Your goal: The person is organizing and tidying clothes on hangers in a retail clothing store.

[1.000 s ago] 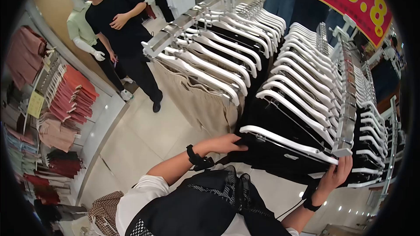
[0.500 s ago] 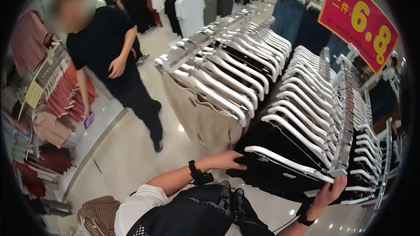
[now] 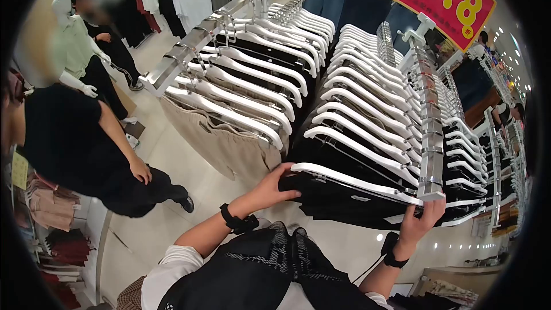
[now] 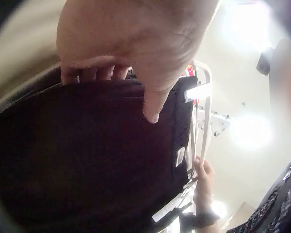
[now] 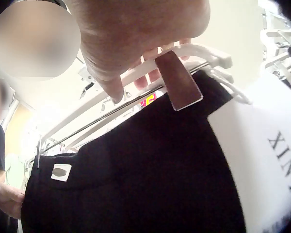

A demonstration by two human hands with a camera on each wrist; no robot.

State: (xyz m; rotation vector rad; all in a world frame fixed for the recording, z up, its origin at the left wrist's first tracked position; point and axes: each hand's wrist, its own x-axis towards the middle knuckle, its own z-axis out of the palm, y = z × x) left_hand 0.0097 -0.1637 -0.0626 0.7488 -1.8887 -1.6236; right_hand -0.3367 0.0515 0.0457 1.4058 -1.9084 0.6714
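Note:
A black garment (image 3: 344, 195) with a small pale label hangs by clips from a white hanger (image 3: 356, 183) at the front end of the rack. My left hand (image 3: 265, 188) pinches the garment's left edge; in the left wrist view the thumb of the left hand (image 4: 136, 43) lies on the near side of the cloth and the fingers go behind it. My right hand (image 3: 422, 218) grips the right end of the hanger. In the right wrist view the right hand (image 5: 145, 34) curls round the white bar beside a metal clip (image 5: 178, 80), with a white tag (image 5: 262, 145) hanging alongside.
Rows of white hangers (image 3: 367, 100) with black and beige trousers (image 3: 224, 143) fill the rack. A red sign (image 3: 439, 0) stands above its right side. A person in black (image 3: 74, 143) is at the left, near a mannequin (image 3: 74, 51) and another person.
The person in black has come nearer on the left. The head view has shifted, moving the rack leftward in it. Both hands keep their places on the garment and hanger.

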